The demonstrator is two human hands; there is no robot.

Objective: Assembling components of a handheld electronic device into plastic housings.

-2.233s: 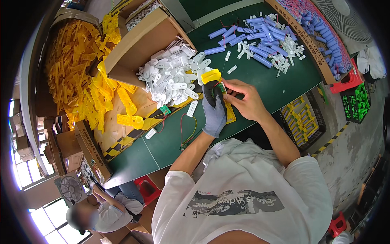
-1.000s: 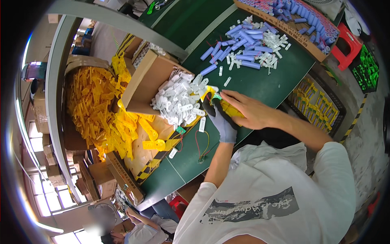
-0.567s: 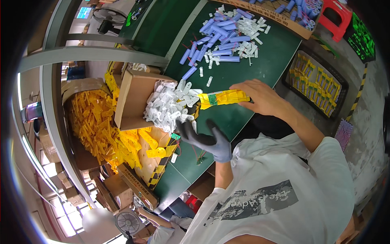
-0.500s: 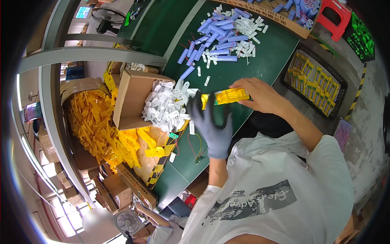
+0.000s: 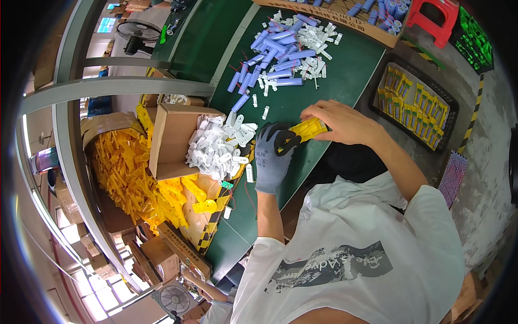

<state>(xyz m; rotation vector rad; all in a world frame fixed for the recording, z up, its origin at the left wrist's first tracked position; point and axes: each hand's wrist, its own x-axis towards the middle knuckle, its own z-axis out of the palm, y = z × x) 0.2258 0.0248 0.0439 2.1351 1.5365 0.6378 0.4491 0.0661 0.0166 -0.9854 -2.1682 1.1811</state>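
Green tabletop (image 5: 294, 102) lies under the yellow case (image 5: 308, 129), near the white pieces (image 5: 211, 150). My gloved left hand (image 5: 273, 156) grips one end, my right hand (image 5: 345, 123) holds the other, probably so it can't wobble.

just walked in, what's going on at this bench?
Over the green table, a person's bare right hand grips a yellow plastic piece; the gloved left hand is curled at its left end. White plastic parts spill from a cardboard box on the left. Blue cylinders lie piled farther back. Similar yellow pieces sit in a black crate at right.
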